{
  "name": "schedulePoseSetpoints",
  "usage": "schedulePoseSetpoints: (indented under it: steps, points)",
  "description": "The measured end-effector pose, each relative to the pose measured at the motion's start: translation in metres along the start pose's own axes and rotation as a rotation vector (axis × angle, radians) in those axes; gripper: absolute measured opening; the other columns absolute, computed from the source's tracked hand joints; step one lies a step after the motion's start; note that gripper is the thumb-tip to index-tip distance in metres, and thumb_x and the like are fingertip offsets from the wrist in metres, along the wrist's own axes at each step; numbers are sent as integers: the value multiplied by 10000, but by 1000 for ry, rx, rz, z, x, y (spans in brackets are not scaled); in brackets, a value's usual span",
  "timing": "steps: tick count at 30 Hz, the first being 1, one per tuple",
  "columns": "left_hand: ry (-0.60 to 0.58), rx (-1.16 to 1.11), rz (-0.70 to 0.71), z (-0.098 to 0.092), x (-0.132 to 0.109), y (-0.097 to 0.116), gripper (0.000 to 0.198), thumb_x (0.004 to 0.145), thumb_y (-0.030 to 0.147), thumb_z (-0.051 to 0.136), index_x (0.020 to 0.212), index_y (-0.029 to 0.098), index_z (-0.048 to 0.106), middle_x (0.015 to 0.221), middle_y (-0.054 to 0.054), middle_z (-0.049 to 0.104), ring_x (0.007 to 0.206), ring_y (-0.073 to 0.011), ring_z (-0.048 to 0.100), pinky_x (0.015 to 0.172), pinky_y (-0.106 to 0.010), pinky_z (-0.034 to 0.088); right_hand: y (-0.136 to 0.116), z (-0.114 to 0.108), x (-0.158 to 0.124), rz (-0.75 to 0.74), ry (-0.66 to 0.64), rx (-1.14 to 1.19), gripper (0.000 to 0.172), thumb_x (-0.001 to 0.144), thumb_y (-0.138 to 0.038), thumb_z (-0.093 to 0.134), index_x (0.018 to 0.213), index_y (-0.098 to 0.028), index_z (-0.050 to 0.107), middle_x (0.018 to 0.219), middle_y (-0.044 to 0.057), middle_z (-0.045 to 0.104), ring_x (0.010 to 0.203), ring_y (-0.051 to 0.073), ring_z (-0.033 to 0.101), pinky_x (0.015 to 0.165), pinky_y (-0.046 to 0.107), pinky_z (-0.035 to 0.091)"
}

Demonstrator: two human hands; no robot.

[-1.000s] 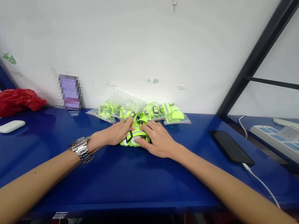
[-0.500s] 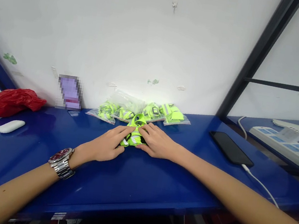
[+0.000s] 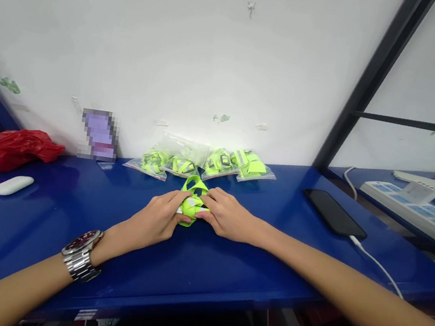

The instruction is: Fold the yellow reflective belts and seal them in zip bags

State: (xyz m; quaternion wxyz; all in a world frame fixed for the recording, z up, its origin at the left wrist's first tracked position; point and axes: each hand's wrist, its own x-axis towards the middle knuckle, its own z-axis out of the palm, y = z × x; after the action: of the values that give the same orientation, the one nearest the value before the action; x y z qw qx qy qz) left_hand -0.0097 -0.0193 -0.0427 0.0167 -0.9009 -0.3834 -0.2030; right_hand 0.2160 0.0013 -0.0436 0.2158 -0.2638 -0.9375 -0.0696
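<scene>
Between my hands is a neon-yellow reflective strap bundle (image 3: 192,206), bunched up, with a loop standing out at its far side. My left hand (image 3: 160,212) pinches its left side, thumb below and fingers on top. On the other side, my right hand (image 3: 228,216) grips it the same way, the fingertips partly hiding the folds. Just behind, along the wall, lie clear zip bags (image 3: 256,175) holding similar yellow reflective straps. An empty-looking clear plastic bag (image 3: 185,146) rests over the ones on the left.
The blue table (image 3: 137,276) meets a white wall. At left are a red plastic bag (image 3: 17,150), a white oval case (image 3: 12,185) and a propped, pixelated phone (image 3: 100,134). A black phone (image 3: 334,213) with a white cable lies at right, near power strips (image 3: 417,210) beyond a dark post.
The strap bundle has been drawn slightly toward me and squeezed smaller, its folds turned over. Both thumbs have come under it. The view has shifted a little.
</scene>
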Motion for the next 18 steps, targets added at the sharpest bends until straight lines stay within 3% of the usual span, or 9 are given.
schedulePoseSetpoints:
  steps: [6,12,15,18]
  points:
    - [-91,8,-166,-15,10,18,354,829,121,421,1173,200,427,841,-56,646,713,-225,625,610,-297,401,-8,-10,3,116,-16,233,427,1023,-344,310,733,-149,556,713,43,526,636,140,438,622,287,313]
    - [-231,-191,-250,-26,41,3,283,861,226,437,1138,201,386,650,29,534,589,-181,551,560,-261,357,16,-4,20,301,-66,377,578,1031,-450,172,597,-172,434,515,-25,362,472,90,280,532,271,222]
    - [-290,-185,-246,-26,54,-10,263,861,297,457,1094,187,405,686,10,546,594,-181,537,550,-266,354,26,2,25,343,-30,302,578,1024,-485,144,687,-166,489,579,-3,438,507,103,348,547,274,244]
    - [-352,-139,-240,-28,67,-19,291,874,362,444,1093,171,456,851,-70,618,749,-221,587,622,-291,410,32,5,29,355,-11,235,520,1027,-466,144,873,-163,537,722,44,554,603,140,464,583,277,293]
